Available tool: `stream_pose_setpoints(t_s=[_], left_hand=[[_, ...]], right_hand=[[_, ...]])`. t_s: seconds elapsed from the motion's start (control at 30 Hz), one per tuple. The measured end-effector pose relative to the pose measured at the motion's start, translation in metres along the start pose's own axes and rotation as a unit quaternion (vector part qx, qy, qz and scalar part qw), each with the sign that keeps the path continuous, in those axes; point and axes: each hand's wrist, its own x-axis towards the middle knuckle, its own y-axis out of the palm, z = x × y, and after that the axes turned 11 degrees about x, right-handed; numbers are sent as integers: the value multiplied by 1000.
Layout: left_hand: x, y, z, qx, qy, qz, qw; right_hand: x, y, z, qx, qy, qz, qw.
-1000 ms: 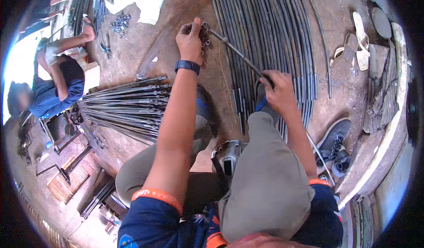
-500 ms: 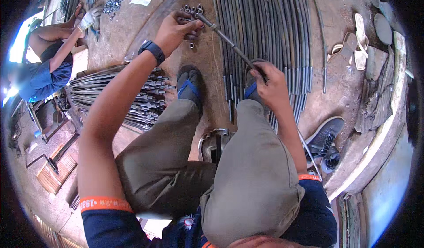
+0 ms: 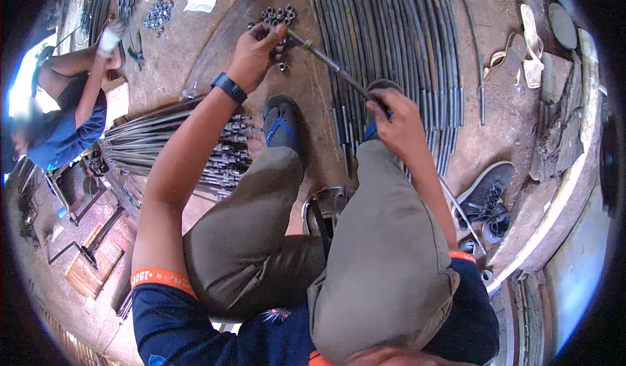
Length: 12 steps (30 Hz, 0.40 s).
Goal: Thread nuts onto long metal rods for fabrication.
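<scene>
My right hand (image 3: 398, 121) is wrapped round a long dark metal rod (image 3: 352, 82), which slants up and left from my fist. A nut-like collar (image 3: 307, 44) sits near its upper end. At that end, the fingers of my left hand (image 3: 255, 56) are pinched together beside the tip; what lies between them is hidden. Several loose metal nuts (image 3: 279, 15) are heaped on the floor just beyond my left fingers. Under and beyond my right hand, many dark rods (image 3: 385, 33) lie side by side.
A bundle of rods with fitted ends (image 3: 228, 151) lies left of my feet. At the far left sits another person (image 3: 72, 112) with a gloved hand, near pliers (image 3: 136, 53) and a second nut pile (image 3: 158, 14). Sandals (image 3: 531, 46) and a dark shoe (image 3: 486, 190) lie right.
My left hand has shifted slightly left and down, its fingers nearer together by the rod's end. The other person's gloved hand has moved left. The whole view has shifted a little.
</scene>
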Motion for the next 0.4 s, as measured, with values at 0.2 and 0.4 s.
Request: stream_pose_setpoints(t_s=[0.2,0.4], left_hand=[[-8,2,6,25,43,-26,998],[-12,11,-13,88,16,-23,996]], right_hand=[[-2,6,-2,5,2,23,1000],[-1,1,-7,4,18,21,1000]])
